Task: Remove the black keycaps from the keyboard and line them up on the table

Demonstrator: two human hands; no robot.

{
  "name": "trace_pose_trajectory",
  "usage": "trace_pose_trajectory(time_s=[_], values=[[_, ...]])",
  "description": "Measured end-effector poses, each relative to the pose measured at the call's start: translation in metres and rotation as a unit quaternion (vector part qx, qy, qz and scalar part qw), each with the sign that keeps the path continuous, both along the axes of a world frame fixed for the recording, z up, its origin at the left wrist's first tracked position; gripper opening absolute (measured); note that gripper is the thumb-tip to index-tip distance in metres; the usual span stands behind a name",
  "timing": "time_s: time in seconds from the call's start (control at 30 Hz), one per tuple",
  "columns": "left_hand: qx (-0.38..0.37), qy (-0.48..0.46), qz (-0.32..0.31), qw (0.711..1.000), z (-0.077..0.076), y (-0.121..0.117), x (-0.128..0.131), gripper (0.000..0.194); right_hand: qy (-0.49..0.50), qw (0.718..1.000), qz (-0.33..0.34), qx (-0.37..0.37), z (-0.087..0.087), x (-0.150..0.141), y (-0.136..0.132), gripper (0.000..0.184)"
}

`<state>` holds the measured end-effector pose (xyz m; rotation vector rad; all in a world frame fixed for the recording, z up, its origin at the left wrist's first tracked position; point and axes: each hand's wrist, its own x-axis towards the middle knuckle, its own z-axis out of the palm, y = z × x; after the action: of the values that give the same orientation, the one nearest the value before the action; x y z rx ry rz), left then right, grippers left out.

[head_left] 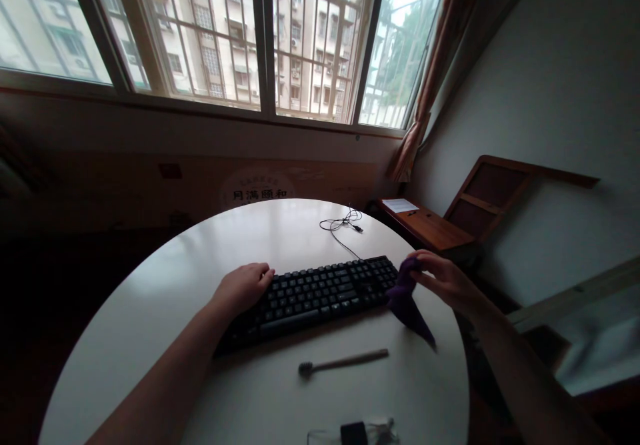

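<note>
A black keyboard (320, 293) lies at a slant on the white round table. My left hand (245, 287) is closed over its left end, with the fingers curled on the far edge. Beyond the keyboard's right end, my right hand (445, 279) pinches a purple cloth (404, 295). The cloth hangs down, and one corner trails toward the tabletop. In front of the keyboard lies a toothbrush (345, 362) with dark bristles and a brownish handle, touched by neither hand.
The keyboard's cable (345, 221) lies coiled on the far part of the table (165, 285). Near the front edge is a small black object (354, 433) with thin wire-like parts. A wooden chair (435, 221) with papers (400, 205) stands at the right, and windows (210, 38) lie ahead.
</note>
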<state>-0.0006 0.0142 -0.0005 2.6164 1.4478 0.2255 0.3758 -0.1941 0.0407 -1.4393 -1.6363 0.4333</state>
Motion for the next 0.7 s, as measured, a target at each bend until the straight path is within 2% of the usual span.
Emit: trace_pose_trajectory(time_s=[0.07, 0.13, 0.27, 0.4, 0.53, 0.63, 0.7], values=[[-0.001, 0.004, 0.001, 1.000, 0.000, 0.000, 0.000, 0.041, 0.130, 0.990, 0.001, 0.052, 0.005, 0.013, -0.018, 0.020], [-0.002, 0.007, 0.001, 1.000, 0.001, 0.001, 0.000, 0.042, 0.222, 0.970, 0.013, 0.098, 0.012, 0.021, -0.032, 0.015], [-0.006, 0.007, 0.000, 1.000, 0.003, 0.000, 0.000, 0.043, 0.271, 0.951, 0.063, 0.136, 0.030, 0.019, -0.055, 0.016], [-0.008, 0.010, 0.006, 1.000, 0.004, -0.001, 0.001, 0.043, 0.234, 0.958, 0.100, 0.134, 0.049, 0.004, -0.072, 0.026], [-0.008, 0.013, 0.008, 1.000, 0.004, 0.000, 0.001, 0.043, 0.173, 0.975, 0.121, 0.073, 0.057, -0.008, -0.077, 0.030], [-0.006, 0.007, 0.006, 1.000, 0.003, 0.001, 0.000, 0.043, 0.054, 0.992, 0.108, -0.037, 0.049, -0.013, -0.056, 0.019], [-0.006, 0.007, 0.005, 1.000, 0.003, 0.001, 0.000, 0.043, -0.055, 0.988, 0.102, -0.105, 0.034, -0.014, -0.031, 0.011]])
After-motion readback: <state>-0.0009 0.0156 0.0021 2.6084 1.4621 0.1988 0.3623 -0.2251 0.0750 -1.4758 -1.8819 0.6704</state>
